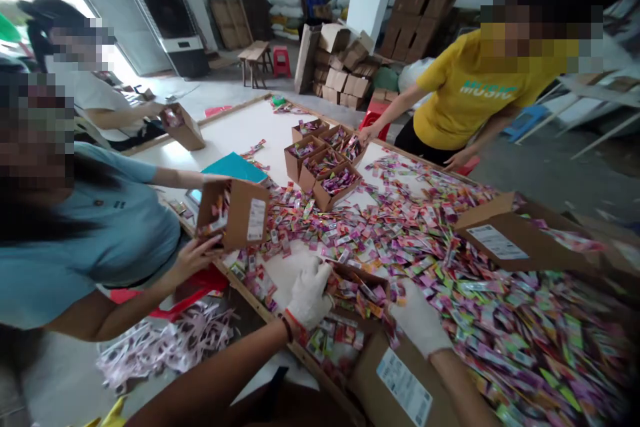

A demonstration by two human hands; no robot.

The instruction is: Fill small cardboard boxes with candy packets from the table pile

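My left hand (307,293), in a white glove, has its fingers curled over the left edge of an open cardboard box (345,312) in front of me. Colourful small packets (363,290) fill this box. At its right side is my right hand (420,317), gloved too, with bent fingers closed around small packets by the box's edge; its fingertips are partly hidden. Below them, nearest to my body, stands a cardboard box (370,367) with a white label. A large heap of the same packets (510,307) spreads to the right.
On the left a co-worker in blue holds a labelled box (240,213) of packets. Filled boxes (330,197) stand together mid-table, near a yellow-shirted co-worker's hand. Another box (500,233) lies at right. A blue-green folder-like sheet (235,168) and wooden table edge (255,307) also show.
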